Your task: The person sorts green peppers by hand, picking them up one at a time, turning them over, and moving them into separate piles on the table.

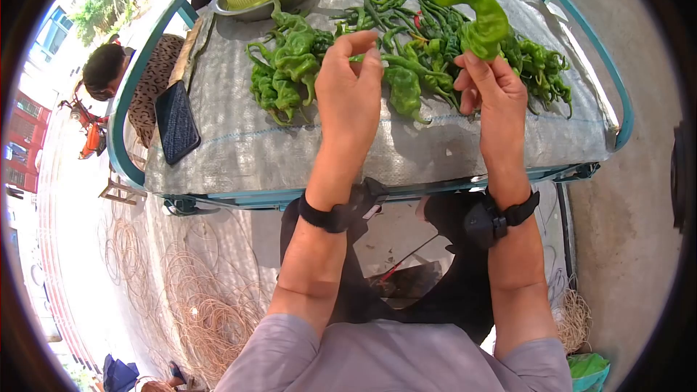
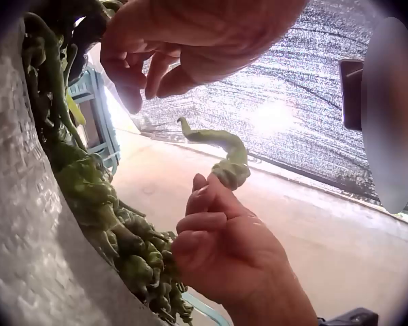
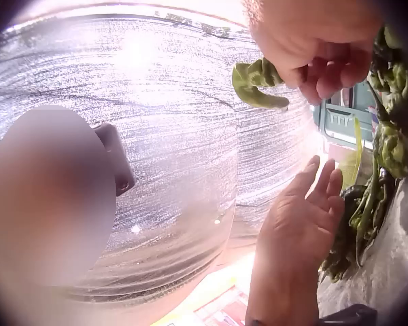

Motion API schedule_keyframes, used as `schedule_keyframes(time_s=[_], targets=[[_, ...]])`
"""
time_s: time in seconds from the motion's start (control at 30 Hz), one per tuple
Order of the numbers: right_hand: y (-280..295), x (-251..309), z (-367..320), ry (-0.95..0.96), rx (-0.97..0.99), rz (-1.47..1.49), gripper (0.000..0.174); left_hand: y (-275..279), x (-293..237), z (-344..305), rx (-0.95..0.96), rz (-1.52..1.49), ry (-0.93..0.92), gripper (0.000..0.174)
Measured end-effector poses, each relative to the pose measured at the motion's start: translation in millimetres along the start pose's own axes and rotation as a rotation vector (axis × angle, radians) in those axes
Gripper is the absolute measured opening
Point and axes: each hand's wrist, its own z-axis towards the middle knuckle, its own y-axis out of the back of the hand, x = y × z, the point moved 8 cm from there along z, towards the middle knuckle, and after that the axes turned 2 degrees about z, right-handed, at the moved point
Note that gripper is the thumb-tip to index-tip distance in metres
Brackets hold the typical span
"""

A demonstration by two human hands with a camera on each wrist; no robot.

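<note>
Woven grey plastic sheeting (image 1: 239, 149) carries wrinkled green peppers (image 1: 294, 58). The right hand (image 1: 501, 94) pinches a curved bright-green pepper (image 1: 490, 23); to its left, the relaxed left hand (image 1: 350, 91) holds nothing.

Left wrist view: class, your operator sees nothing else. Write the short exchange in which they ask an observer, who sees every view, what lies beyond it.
Operator: I see the right hand pinching a curved green pepper. What else lies on the woven sheet, left of the loose peppers?
Observer: A dark phone, lying flat near the sheet's left edge.
Operator: Is anyone nearby?
Observer: Yes, a person in a spotted top, just beyond the teal rail on the left.
</note>
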Motion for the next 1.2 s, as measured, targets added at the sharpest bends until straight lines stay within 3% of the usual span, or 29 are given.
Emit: schedule_keyframes(time_s=[0.07, 0.17, 0.2, 0.33, 0.4, 0.53, 0.63, 0.73, 0.93, 1.0, 1.07, 1.17, 1.2], targets=[[12, 3, 7, 0.050, -0.125, -0.186, 0.027, -11, -4, -5, 0.054, 0.056, 0.004, 0.026], [27, 9, 16, 0.151, -0.279, -0.681, 0.025, -30, -14, -16, 0.072, 0.417, -0.364, 0.029], [28, 13, 17, 0.190, -0.322, -0.882, 0.024, -37, -18, -19, 0.124, 0.450, -0.342, 0.032], [22, 12, 13, 0.177, -0.272, -1.014, 0.022, -52, -8, -25, 0.213, 0.639, -0.316, 0.031], [20, 10, 12, 0.184, -0.250, -1.072, 0.021, -51, -7, -26, 0.155, 0.623, -0.317, 0.031], [23, 13, 12, 0.193, -0.249, -0.985, 0.022, -54, 2, -25, 0.175, 0.652, -0.290, 0.035], [23, 17, 10, 0.241, -0.271, -0.952, 0.023, -59, -8, -31, 0.075, 0.699, -0.451, 0.034], [21, 22, 9, 0.289, -0.309, -0.940, 0.025, -67, -4, -31, 0.066, 0.737, -0.433, 0.029], [16, 25, 11, 0.308, -0.338, -0.947, 0.024, -47, -20, -21, -0.170, 0.461, -0.476, 0.013], [12, 27, 11, 0.320, -0.343, -0.992, 0.023, -28, -17, -17, -0.247, 0.241, -0.311, 0.009], [4, 27, 10, 0.301, -0.313, -1.031, 0.021, -11, -9, -13, -0.310, 0.095, -0.185, 0.017], [-7, 20, 8, 0.279, -0.222, -1.102, 0.020, 8, -13, -10, -0.378, -0.167, -0.165, 0.019], [-11, 17, 8, 0.274, -0.182, -1.127, 0.020, 13, -19, -10, -0.359, -0.123, -0.169, 0.020]])
